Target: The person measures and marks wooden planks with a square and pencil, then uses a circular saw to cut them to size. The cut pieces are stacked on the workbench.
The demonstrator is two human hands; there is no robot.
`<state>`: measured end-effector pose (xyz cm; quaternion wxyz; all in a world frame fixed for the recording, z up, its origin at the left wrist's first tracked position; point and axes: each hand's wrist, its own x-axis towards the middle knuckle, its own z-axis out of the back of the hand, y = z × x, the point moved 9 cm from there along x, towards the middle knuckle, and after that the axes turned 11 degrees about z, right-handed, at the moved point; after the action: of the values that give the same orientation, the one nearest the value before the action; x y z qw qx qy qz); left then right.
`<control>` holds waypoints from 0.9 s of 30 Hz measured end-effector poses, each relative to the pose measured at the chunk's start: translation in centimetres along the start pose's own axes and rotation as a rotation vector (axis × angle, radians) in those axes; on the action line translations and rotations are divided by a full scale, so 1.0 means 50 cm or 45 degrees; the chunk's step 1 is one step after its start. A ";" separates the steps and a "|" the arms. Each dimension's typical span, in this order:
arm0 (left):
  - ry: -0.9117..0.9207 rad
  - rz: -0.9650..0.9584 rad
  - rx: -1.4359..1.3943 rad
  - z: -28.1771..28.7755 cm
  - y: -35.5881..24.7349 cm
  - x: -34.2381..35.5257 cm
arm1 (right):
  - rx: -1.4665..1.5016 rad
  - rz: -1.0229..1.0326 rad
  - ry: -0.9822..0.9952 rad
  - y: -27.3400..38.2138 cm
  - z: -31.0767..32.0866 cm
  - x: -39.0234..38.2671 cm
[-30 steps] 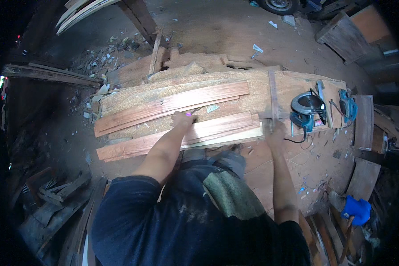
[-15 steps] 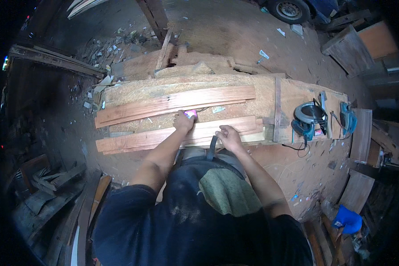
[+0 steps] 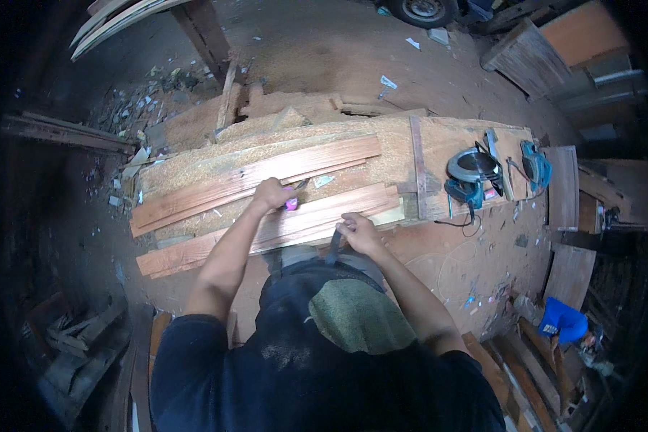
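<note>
My left hand is closed round a small pink-and-purple thing, its kind not clear, above the gap between two sets of reddish planks. Beyond it lies the far set of planks; the near set runs below my wrist. My right hand is at the near planks' front edge, fingers curled in at the top of a dark strap that rises from my waist. The fingertips seem to pinch the strap, partly hidden.
Sawdust covers the wooden bench. A circular saw and another teal power tool rest at its right end, with a cord hanging off the front. A dark crosspiece spans the bench. Scrap wood lies at lower left.
My left hand has drawn the pink thing slightly nearer to me, off the bench's middle. My right hand has come closer to the strap's top. The whole view has shifted left.
</note>
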<state>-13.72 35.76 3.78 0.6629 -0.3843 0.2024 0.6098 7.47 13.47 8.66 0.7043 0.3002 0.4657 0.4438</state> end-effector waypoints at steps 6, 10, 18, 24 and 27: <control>0.413 -0.275 -0.359 0.081 -0.038 -0.214 | -0.532 0.789 -0.196 0.368 0.029 -0.038; 0.324 -0.343 -1.096 0.029 -0.044 -0.305 | -0.275 0.822 0.168 0.454 -0.051 -0.024; 0.636 -0.104 -1.600 -0.056 0.032 -0.393 | -0.457 0.678 0.438 0.370 -0.120 -0.002; 0.414 0.088 -2.011 -0.010 0.295 -0.365 | -0.464 0.207 0.786 0.294 -0.034 -0.033; -0.567 0.502 -1.773 0.067 0.718 -0.337 | -0.363 0.101 0.872 0.175 0.123 -0.044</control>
<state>-51.95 25.88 8.83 0.1709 -0.5387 -0.3034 0.7672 9.73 15.16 19.18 0.5246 0.0510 0.5958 0.6059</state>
